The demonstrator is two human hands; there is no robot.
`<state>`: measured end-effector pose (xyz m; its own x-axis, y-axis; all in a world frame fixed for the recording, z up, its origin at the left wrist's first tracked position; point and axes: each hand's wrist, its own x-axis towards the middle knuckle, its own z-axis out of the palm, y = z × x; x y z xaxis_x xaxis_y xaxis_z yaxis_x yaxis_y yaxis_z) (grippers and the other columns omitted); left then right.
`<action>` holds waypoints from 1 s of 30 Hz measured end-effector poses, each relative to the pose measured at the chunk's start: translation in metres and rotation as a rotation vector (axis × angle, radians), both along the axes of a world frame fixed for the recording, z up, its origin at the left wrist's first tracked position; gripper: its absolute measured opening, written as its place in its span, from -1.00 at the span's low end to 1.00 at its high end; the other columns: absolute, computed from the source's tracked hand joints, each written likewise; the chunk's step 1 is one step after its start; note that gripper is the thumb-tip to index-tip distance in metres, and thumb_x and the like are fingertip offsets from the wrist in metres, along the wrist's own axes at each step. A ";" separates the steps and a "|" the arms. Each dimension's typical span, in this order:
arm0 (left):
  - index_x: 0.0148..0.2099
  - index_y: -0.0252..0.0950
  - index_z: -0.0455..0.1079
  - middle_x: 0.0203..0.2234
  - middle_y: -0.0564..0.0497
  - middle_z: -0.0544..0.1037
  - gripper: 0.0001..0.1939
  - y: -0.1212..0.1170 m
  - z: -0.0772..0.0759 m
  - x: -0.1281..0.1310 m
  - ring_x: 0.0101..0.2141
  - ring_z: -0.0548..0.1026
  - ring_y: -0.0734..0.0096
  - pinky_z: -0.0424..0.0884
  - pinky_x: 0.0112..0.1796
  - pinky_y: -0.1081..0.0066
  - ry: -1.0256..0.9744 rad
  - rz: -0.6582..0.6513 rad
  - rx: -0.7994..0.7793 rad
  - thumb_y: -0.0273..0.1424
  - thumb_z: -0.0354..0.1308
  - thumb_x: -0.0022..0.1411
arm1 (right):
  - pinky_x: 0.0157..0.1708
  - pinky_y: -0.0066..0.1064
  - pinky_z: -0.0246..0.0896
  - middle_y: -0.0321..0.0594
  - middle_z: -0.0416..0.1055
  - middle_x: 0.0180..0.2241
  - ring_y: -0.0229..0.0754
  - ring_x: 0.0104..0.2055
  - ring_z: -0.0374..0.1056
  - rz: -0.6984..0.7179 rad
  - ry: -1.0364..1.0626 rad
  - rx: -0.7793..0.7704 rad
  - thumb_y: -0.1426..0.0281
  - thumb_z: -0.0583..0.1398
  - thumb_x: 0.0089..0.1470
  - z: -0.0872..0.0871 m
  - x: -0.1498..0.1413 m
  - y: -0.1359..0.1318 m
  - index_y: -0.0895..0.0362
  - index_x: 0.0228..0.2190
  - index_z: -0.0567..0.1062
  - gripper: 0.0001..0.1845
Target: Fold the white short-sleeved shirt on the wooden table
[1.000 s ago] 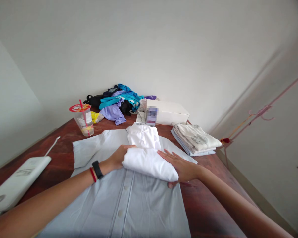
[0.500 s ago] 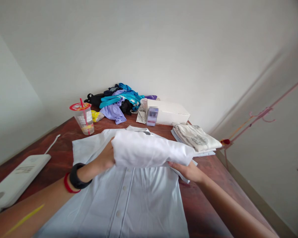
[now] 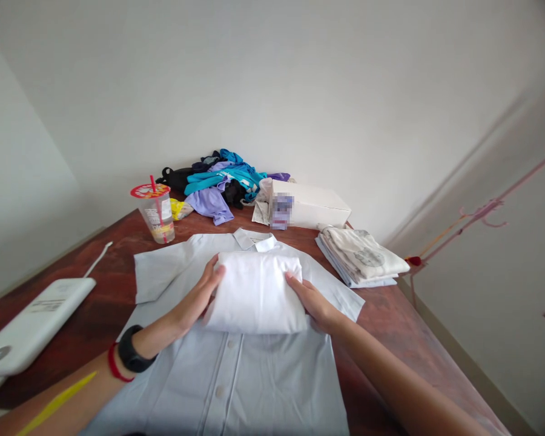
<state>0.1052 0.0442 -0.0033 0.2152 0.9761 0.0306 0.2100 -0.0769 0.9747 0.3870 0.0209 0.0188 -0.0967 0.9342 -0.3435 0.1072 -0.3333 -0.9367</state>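
Observation:
A folded white garment (image 3: pixel 255 292) lies on top of a pale blue button-up shirt (image 3: pixel 236 369) spread flat on the brown table (image 3: pixel 390 339). My left hand (image 3: pixel 198 298) presses flat against the left side of the white bundle, fingers stretched out. My right hand (image 3: pixel 309 298) rests against its right side, fingertips on the top corner. Both hands frame the bundle between them. The left wrist carries a black watch and a red band.
A stack of folded clothes (image 3: pixel 361 257) sits at the right. Behind it stands a white box (image 3: pixel 311 206). A heap of blue, purple and black clothes (image 3: pixel 218 181) lies at the back. A plastic cup with a straw (image 3: pixel 157 212) and a white device (image 3: pixel 31 327) are at the left.
The white garment was lifted off the blue shirt, folded over in the air, then set back down as a compact rectangle. Both hands now sit at its sides.

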 end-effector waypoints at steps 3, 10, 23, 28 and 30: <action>0.51 -0.10 -0.09 0.37 -0.19 0.31 -0.04 -0.003 0.000 0.007 0.29 0.37 -0.06 0.42 0.16 0.12 -0.003 0.021 -0.071 0.00 0.29 0.25 | 0.05 -0.10 0.47 -0.07 0.66 -0.15 0.08 -0.05 0.58 0.063 0.010 -0.036 -0.13 0.20 0.21 0.001 0.006 0.002 0.08 -0.12 0.63 -0.44; 0.37 -0.10 0.05 0.19 -0.13 0.47 -0.16 -0.028 0.016 0.007 0.19 0.45 -0.03 0.50 0.04 0.16 -0.160 -0.049 -0.102 -0.03 0.35 0.20 | -0.05 -0.21 0.44 -0.16 0.58 -0.04 0.04 -0.02 0.51 -0.004 0.069 0.179 -0.13 0.19 0.23 0.017 0.012 -0.003 -0.03 0.12 0.44 -0.39; 0.43 -0.18 0.05 0.08 -0.14 0.55 -0.30 -0.007 0.001 -0.002 0.14 0.50 -0.04 0.46 0.06 0.10 0.341 0.134 0.209 -0.02 0.11 0.40 | -0.29 -0.36 0.18 -0.30 0.39 -0.41 -0.16 -0.31 0.29 -0.045 -0.265 0.309 -0.14 0.16 0.21 -0.024 -0.016 0.001 0.11 -0.40 0.39 -0.44; 0.32 -0.15 0.33 0.20 -0.17 0.48 -0.52 -0.007 0.021 -0.010 0.12 0.53 -0.03 0.50 0.05 0.07 0.653 0.054 0.385 -0.13 0.04 0.45 | -0.36 -0.37 0.08 -0.31 0.35 -0.46 -0.17 -0.36 0.26 -0.003 -0.438 0.370 -0.10 0.15 0.22 -0.022 -0.012 0.003 0.09 -0.47 0.33 -0.47; 0.34 -0.19 0.33 0.32 -0.22 0.35 -0.53 -0.015 0.031 -0.004 0.22 0.44 -0.06 0.43 0.14 -0.01 0.790 0.075 0.554 -0.20 -0.03 0.49 | -0.33 -0.36 0.11 -0.27 0.42 -0.44 -0.13 -0.34 0.32 -0.001 -0.476 0.404 -0.06 0.13 0.25 -0.023 -0.014 0.000 0.10 -0.46 0.37 -0.49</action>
<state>0.1012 0.0296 0.0278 0.3090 0.8787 0.3639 0.8122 -0.4428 0.3797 0.3731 0.0204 -0.0041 -0.0192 0.9993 0.0319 0.5438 0.0372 -0.8384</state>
